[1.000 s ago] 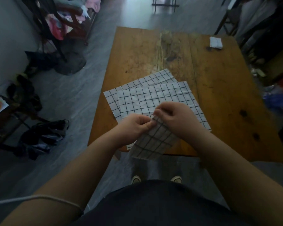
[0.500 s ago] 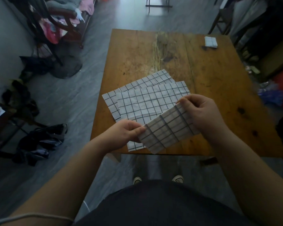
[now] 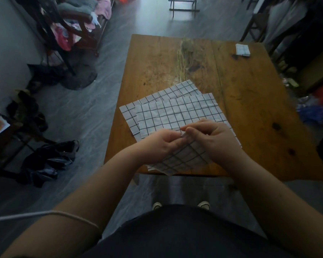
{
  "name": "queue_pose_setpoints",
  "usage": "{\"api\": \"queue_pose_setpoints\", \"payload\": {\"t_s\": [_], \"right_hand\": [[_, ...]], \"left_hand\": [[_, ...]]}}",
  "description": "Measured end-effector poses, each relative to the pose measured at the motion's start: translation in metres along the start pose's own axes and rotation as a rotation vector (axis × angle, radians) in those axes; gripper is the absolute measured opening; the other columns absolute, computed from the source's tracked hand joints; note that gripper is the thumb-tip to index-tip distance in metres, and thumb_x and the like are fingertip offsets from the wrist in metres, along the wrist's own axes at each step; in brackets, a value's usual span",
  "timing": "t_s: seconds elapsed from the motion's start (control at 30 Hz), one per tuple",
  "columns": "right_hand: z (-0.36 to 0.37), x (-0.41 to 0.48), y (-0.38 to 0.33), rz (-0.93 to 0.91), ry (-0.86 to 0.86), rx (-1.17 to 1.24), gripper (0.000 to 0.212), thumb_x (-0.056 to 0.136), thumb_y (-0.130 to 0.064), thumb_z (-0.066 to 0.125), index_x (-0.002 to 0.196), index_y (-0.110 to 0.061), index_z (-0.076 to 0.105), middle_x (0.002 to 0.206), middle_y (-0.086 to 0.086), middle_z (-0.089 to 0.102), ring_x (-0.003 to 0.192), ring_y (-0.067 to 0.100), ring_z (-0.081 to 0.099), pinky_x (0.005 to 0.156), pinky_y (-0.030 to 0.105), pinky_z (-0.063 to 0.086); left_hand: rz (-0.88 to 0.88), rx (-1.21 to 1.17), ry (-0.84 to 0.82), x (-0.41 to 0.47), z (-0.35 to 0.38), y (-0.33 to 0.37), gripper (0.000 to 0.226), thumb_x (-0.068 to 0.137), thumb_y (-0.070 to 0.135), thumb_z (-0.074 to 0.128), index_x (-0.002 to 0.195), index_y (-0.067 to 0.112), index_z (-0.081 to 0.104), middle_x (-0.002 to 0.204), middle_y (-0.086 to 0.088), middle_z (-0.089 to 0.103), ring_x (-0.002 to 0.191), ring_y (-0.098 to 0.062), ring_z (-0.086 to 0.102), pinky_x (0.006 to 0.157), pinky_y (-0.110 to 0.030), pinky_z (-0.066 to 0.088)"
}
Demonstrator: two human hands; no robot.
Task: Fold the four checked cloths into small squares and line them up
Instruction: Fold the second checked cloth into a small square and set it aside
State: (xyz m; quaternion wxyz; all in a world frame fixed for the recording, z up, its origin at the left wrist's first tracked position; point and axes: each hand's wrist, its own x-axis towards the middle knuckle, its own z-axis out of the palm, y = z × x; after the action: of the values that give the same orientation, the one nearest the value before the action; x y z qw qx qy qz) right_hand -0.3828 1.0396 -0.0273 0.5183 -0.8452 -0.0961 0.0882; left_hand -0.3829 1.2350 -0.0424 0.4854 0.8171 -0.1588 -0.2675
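The held cloth [image 3: 185,159] is no longer a long strip stretched between hands set well apart; the left hand [image 3: 161,144] and the right hand [image 3: 214,140] now meet above the near edge of the worktop [image 3: 157,60], so the strip's two ends come together and the cloth hangs doubled below them. Each grip pinches the cloth at its upper edge, thumb and fingers curled on the fabric; the two pinches touch or nearly touch. This looks like one more halving of the same cloth, bringing it closer to a small square; the edges probably need squaring before it is set down. One folded square [image 3: 242,49] already lies at the far right corner, well apart from the hands; the front cloth [image 3: 175,112] and the back cloth [image 3: 175,92] lie flat and overlapping in the middle of the worktop, not yet folded; the task seems less than half done.

The cloths are thin, pale fabric crossed by a dark grid; the held one is limp, sags from the pinch and bends its lines at the fold; the flat ones show faint creases. The worktop is worn, stained wood in planks; a tuft of dry fibres [image 3: 186,56] lies along one seam.
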Motion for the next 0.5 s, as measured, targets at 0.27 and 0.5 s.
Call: {"api": "queue_pose_setpoints", "payload": {"t_s": [0.27,0.5], "right_hand": [[-0.04,-0.002,-0.003,0.112,0.182,0.1,0.016,0.095,-0.033,0.063,0.097,-0.027,0.078,0.102,-0.013,0.072,0.096,0.0,0.059,0.077,0.024,0.043],[-0.035,-0.006,-0.002,0.135,0.145,0.102,0.015,0.096,-0.032,0.063,0.093,-0.028,0.078,0.103,-0.015,0.071,0.09,-0.007,0.058,0.075,0.025,0.041]], "left_hand": [[-0.073,-0.05,-0.046,-0.023,0.009,-0.039,0.029,0.104,0.034,0.048,0.108,0.016,0.07,0.102,-0.002,0.073,0.099,-0.016,0.069,0.095,-0.045,0.055],[-0.072,-0.081,-0.106,-0.039,0.007,-0.042,0.018,0.103,0.031,0.052,0.104,0.029,0.07,0.091,0.018,0.069,0.088,0.001,0.064,0.085,-0.027,0.051]]}}
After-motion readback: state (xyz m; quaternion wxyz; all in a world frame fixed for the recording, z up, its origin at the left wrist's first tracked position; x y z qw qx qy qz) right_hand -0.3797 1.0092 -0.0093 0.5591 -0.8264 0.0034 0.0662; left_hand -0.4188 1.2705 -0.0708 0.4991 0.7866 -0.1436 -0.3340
